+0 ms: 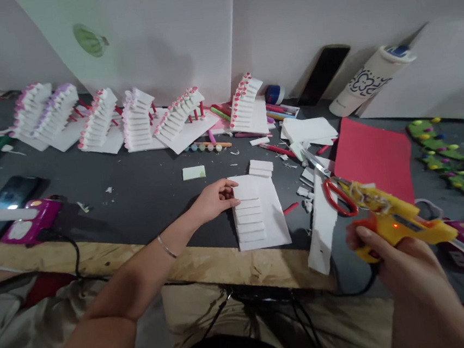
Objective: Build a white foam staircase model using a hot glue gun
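My left hand [213, 199] rests on the dark table, its fingertips pinching the top step of a white foam staircase [249, 216] glued on a white base sheet [276, 221]. My right hand [391, 257] is wrapped round the grip of a yellow hot glue gun [392, 214], held above the table's front right with its nozzle pointing left, apart from the staircase. Loose white foam strips [261, 167] lie just behind the staircase.
Several finished foam staircases [136, 120] stand in a row at the back. Red-handled scissors [331, 186], a red sheet [372, 155], a white bottle [371, 81], a phone [10, 198], a pink glue gun [31, 220] and green felt pieces [448, 158] surround the work. A wooden edge [208, 264] fronts the table.
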Tool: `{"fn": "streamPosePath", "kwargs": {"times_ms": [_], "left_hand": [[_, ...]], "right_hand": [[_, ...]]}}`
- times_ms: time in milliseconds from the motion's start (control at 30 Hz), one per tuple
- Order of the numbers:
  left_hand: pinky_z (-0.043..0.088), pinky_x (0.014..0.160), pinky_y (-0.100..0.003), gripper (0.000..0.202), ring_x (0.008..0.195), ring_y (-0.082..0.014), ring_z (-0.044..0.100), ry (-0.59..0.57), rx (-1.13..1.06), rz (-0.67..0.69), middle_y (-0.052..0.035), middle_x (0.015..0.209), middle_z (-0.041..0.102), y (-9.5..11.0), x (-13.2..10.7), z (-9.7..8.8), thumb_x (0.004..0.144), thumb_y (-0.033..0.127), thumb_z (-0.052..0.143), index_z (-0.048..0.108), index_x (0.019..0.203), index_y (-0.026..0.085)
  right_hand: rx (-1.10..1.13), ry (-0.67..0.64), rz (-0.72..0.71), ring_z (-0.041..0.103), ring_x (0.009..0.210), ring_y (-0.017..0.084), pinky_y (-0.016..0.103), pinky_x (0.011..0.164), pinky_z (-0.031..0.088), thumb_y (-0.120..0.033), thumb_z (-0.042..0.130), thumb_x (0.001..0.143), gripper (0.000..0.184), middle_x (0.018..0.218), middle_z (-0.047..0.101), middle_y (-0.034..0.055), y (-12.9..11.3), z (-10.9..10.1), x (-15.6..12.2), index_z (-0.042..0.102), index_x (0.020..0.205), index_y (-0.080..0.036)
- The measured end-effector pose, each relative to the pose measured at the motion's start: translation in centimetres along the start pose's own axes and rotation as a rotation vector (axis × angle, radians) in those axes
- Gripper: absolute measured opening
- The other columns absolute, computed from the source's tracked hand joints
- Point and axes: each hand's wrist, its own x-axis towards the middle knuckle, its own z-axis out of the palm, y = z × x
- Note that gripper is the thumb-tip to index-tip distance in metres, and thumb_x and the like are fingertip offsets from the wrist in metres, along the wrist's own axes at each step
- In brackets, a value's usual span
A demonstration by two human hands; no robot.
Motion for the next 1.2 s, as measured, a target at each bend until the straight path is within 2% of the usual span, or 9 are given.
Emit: {"fn": "streamPosePath", "kwargs": {"times_ms": [100,167,233,333,433,567,800,1200], "left_hand": [[0.047,0.075,-0.029,0.042,0.079,-0.0132,0.057,0.004,-0.005,0.007,-0.0015,0.088,0.062,0.1,-0.1,0.1,0.067,0.018,0.075,0.064,0.107,0.016],[0.047,0.073,-0.028,0.042,0.075,-0.0119,0.056,0.008,-0.004,0.011,-0.0010,0.087,0.061,0.1,-0.2,0.3,0.067,0.017,0.075,0.064,0.107,0.016],[0.046,0.071,-0.027,0.041,0.071,-0.0104,0.053,0.011,-0.009,0.009,0.0001,0.086,0.060,0.1,-0.2,0.4,0.067,0.015,0.075,0.064,0.107,0.016],[0.045,0.070,-0.025,0.040,0.068,-0.0089,0.051,0.019,-0.023,0.008,0.0013,0.085,0.059,0.0,-0.2,0.5,0.067,0.012,0.075,0.064,0.105,0.016],[0.044,0.069,-0.025,0.039,0.068,-0.0091,0.050,0.023,-0.029,0.021,0.0010,0.085,0.060,-0.1,-0.2,0.6,0.068,0.013,0.076,0.065,0.105,0.016],[0.043,0.068,-0.025,0.038,0.071,-0.0104,0.052,0.025,-0.041,0.048,0.0001,0.084,0.061,-0.2,-0.2,0.8,0.068,0.013,0.076,0.065,0.104,0.016],[0.042,0.065,-0.023,0.037,0.068,-0.0086,0.051,-0.004,-0.066,0.059,0.0018,0.082,0.058,-0.1,-0.3,0.8,0.069,0.013,0.076,0.062,0.103,0.015],[0.041,0.066,-0.025,0.036,0.068,-0.0094,0.050,-0.003,-0.058,0.080,0.0012,0.082,0.058,-0.1,-0.4,0.8,0.070,0.015,0.076,0.062,0.103,0.015]], "right_hand": [[0.146,-0.169,-0.034,0.051,0.057,0.019,0.032,0.051,0.043,-0.063,0.068,0.075,0.037,0.061,0.055,0.0013,-2.3,1.8,0.5,0.060,0.075,-0.026],[0.101,-0.327,-0.002,0.053,0.055,0.019,0.033,0.049,0.043,-0.065,0.063,0.079,0.039,0.062,0.057,0.0020,-3.1,3.2,1.0,0.062,0.084,-0.026],[-0.023,-0.427,0.058,0.056,0.053,0.019,0.032,0.048,0.044,-0.068,0.063,0.077,0.044,0.066,0.062,0.0040,-3.6,4.6,1.5,0.062,0.084,-0.024],[-0.149,-0.474,0.094,0.057,0.049,0.018,0.032,0.046,0.045,-0.072,0.063,0.073,0.051,0.065,0.064,0.0045,-4.0,6.7,2.0,0.063,0.084,-0.022],[-0.209,-0.514,0.056,0.053,0.045,0.017,0.030,0.045,0.042,-0.070,0.061,0.076,0.048,0.051,0.057,0.0006,-3.8,8.4,2.2,0.064,0.082,-0.022],[-0.290,-0.499,0.037,0.049,0.043,0.015,0.030,0.044,0.040,-0.065,0.056,0.084,0.044,0.046,0.053,0.0001,-2.9,9.4,2.2,0.059,0.068,-0.023],[-0.473,-0.453,-0.066,0.047,0.040,0.013,0.027,0.042,0.037,-0.067,0.048,0.086,0.056,0.043,0.050,0.0006,-2.6,9.8,2.0,0.048,0.050,-0.024],[-0.600,-0.414,-0.014,0.048,0.040,0.013,0.026,0.043,0.037,-0.071,0.047,0.084,0.062,0.042,0.051,0.0015,-2.9,9.8,1.8,0.050,0.045,-0.023]]}}
